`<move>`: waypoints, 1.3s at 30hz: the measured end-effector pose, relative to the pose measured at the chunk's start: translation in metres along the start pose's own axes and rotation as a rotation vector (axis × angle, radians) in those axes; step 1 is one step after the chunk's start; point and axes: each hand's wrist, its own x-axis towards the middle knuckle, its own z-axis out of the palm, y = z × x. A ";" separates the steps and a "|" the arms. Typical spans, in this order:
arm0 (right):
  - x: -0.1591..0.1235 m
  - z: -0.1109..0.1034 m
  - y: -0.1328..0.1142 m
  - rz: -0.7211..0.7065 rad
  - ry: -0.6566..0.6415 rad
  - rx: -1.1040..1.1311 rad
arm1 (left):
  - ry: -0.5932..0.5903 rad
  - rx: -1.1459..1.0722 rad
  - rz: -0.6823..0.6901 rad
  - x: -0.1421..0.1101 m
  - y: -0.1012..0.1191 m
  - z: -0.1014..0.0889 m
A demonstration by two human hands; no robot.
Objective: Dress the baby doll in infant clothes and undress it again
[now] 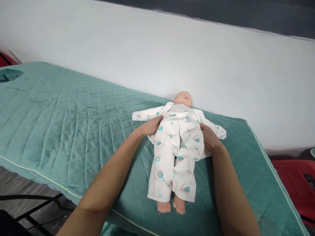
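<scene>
A baby doll [183, 98] lies on its back with its head towards the wall. It wears a white printed long-sleeved top [150, 113] and matching trousers [166, 154], pulled high over its chest. My left hand [153, 126] is closed at the left edge of the trousers, beside the chest. On the opposite side, my right hand [209, 135] grips the trousers' right edge. The fingertips of both hands are partly hidden by the cloth. Both doll's arms are in the sleeves, spread outwards, and its bare feet [163, 206] poke from the trouser legs.
A green quilted cover [81, 118] lies over the bed beneath the doll. The white wall [157, 55] runs along the far side. At the right stands a red object [292, 183], and a black metal frame [36, 198] is at lower left.
</scene>
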 end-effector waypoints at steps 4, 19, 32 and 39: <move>0.000 0.008 -0.001 -0.028 0.115 -0.129 | 0.069 -0.044 -0.053 -0.003 0.003 0.006; 0.005 0.005 0.011 -0.175 0.262 -0.349 | 0.279 -0.386 -0.196 0.000 -0.007 0.020; 0.004 0.006 0.002 -0.015 0.178 0.198 | 0.193 -0.795 -0.294 -0.002 0.005 0.027; 0.005 0.003 0.007 -0.030 0.129 0.077 | 0.200 -0.840 -0.339 -0.002 0.004 0.027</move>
